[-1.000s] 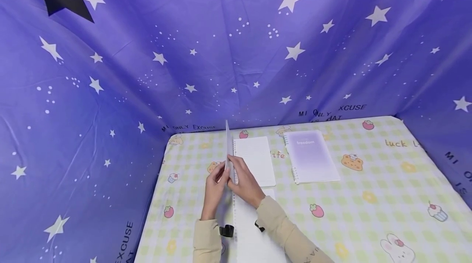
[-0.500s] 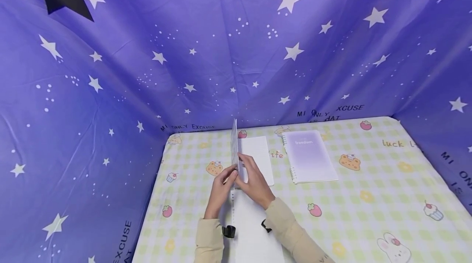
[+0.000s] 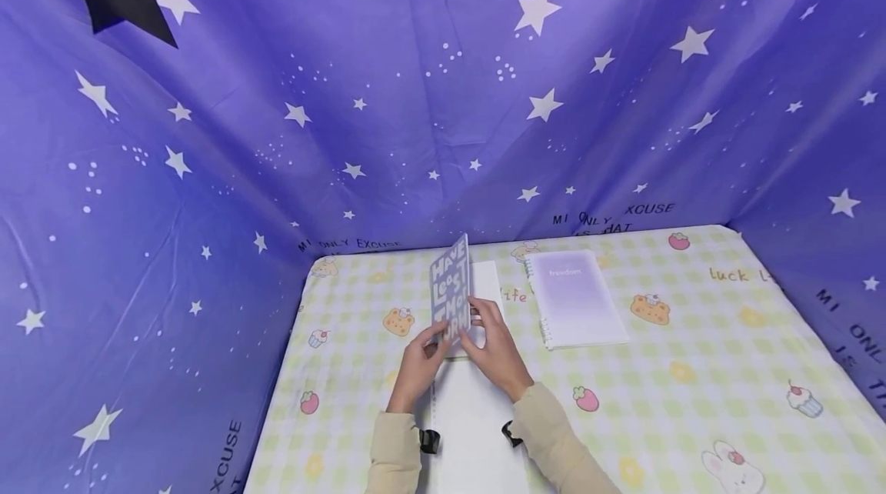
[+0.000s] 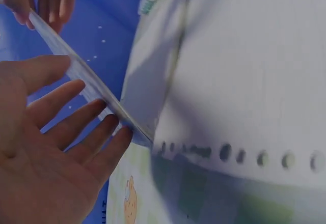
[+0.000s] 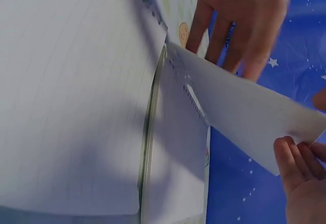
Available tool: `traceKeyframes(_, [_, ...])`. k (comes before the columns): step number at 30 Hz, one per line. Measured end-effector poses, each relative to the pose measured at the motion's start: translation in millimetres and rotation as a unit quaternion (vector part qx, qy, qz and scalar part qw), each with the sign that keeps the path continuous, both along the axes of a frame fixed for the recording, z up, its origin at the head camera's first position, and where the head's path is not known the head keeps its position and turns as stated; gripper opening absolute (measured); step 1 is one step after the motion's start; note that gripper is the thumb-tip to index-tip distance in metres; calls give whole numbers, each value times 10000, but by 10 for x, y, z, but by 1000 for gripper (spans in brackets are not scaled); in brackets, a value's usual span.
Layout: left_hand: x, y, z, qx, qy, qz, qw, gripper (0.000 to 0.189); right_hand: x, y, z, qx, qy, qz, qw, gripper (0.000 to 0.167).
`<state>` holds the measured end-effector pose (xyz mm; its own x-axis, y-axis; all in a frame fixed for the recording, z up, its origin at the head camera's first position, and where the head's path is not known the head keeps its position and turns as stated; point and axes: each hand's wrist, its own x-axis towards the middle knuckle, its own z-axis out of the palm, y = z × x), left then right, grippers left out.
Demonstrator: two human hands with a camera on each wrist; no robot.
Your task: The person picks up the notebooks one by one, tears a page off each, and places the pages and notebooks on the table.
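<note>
Past the lined paper [image 3: 479, 425], my right grip [image 3: 500, 352] is pinching the cover [image 3: 448, 290], long side pointing away; my left grip [image 3: 417, 369], spread loose, is touching it.

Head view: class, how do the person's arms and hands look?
The person wears a long beige fabric left sleeve and a matching beige fabric right sleeve. A small, shiny black fitting shows at the left cuff, and a similar black fitting at the right. The bare left hand and bare right hand wear no gloves.
</note>
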<state>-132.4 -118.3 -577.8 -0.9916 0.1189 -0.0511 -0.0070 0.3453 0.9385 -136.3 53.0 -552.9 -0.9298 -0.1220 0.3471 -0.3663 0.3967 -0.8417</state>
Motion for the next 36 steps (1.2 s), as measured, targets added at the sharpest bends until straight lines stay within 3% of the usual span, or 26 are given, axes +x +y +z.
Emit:
traceKeyframes(4, [10, 13, -31, -780, 257, -184, 9965, 44, 32, 83, -47, -58, -285, -176, 9994, 59])
traceKeyframes(11, [-14, 30, -43, -1408, 419, -336, 9886, 47, 72, 232, -184, 299, -736, -677, 9945, 59])
traceKeyframes(18, [-16, 53, -59, -1875, 551, -401, 9799, 47, 105, 333, -328, 646, -983, -838, 9895, 61])
traceKeyframes(27, [-50, 105, -78, -2386, 408, -370, 9695, 41, 83, 392, -477, 764, -1363, -889, 9837, 55])
traceKeyframes(36, [-49, 133, -71, -2790, 555, -290, 9583, 42, 83, 365, -542, 1037, -1071, -1036, 9834, 47])
